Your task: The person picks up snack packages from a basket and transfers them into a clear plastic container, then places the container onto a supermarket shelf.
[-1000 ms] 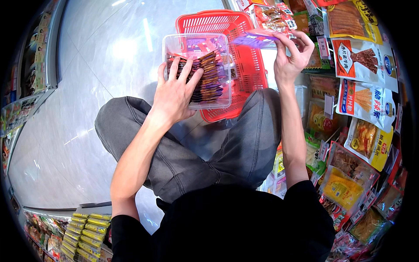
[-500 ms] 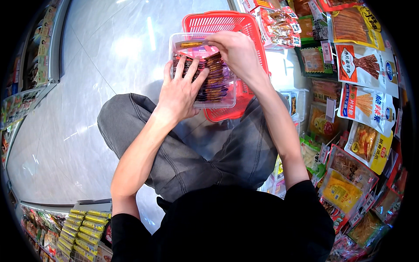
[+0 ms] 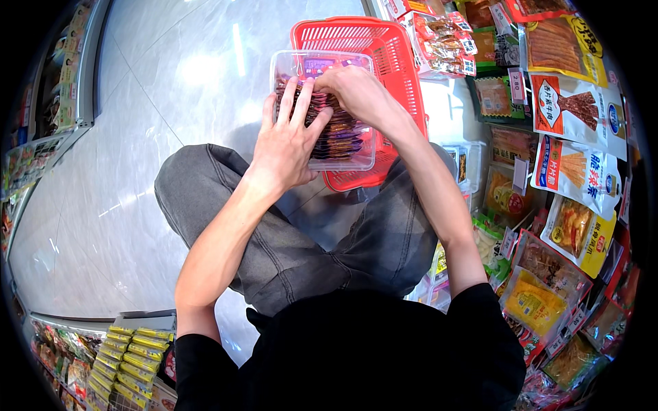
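A clear plastic box (image 3: 374,154) holds a tight row of small snack packets (image 3: 337,146) standing on edge, dark with purple and red trim. Spread across the packets at the left side, my left hand (image 3: 288,140) lies open, fingers pointing away from me. My right hand (image 3: 356,92) reaches into the far part of the box with curled fingers, closed on a packet's edge; its fingertips are partly hidden. Just beyond those fingers a purple packet (image 3: 317,64) shows its printed face against the far wall.
Under the box's right side stands a red shopping basket (image 3: 401,58) with slotted walls. Shelves of bagged snacks (image 3: 576,106) rise close on my right, with a clear bin (image 3: 469,164) low beside my knee. Yellow packets (image 3: 137,359) fill a rack at the lower left. Grey tiled floor (image 3: 157,75) lies to the left.
The packet my right hand held up across the box's far left has gone down, and that hand is lower among the packets. A purple printed face now shows. My left hand stays on the row.
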Demonstrator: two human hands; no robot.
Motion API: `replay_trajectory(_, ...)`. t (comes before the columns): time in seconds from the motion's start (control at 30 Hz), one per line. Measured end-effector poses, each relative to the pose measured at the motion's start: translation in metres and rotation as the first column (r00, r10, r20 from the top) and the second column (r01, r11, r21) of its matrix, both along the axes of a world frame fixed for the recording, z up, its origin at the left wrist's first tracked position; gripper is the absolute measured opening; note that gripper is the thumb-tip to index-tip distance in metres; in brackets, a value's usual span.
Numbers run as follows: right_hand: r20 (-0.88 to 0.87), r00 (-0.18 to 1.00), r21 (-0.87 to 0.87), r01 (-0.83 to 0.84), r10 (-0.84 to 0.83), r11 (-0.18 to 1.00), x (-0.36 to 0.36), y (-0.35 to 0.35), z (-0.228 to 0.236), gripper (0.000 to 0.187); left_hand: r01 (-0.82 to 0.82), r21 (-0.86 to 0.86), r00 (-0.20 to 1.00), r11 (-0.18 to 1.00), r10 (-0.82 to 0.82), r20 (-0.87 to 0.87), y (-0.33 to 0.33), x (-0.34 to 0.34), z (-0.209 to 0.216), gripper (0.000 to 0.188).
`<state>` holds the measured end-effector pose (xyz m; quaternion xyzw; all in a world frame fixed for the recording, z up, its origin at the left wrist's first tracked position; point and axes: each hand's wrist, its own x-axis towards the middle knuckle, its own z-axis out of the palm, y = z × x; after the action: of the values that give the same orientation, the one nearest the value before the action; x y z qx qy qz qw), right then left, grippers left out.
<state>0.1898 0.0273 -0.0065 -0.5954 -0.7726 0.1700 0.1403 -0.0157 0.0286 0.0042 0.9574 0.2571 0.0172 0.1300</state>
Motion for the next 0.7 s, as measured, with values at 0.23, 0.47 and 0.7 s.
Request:
replay_trajectory(0.23,0.189,0.980,-0.022,-0.059,0.062,0.998,0.000,0.001,0.002,0.025,-0.003,-0.044,1.000,0.999,0.002,-0.020,0.001,0.001,0.002,0.102)
replay_trajectory(0.47,-0.188,0.959,0.220,0.250,-0.210,0.943,0.019,-0.013,0.011,0.022,0.010,-0.003,0.998,1.000,-0.010,-0.058,0.000,0.003,0.002,0.100)
replay_trajectory(0.7,0.093,0.989,0.222,0.088,-0.111,0.971,0.012,-0.025,0.005,0.015,0.018,0.009,0.996,1.000,-0.017,-0.085,-0.001,0.004,0.006,0.100)
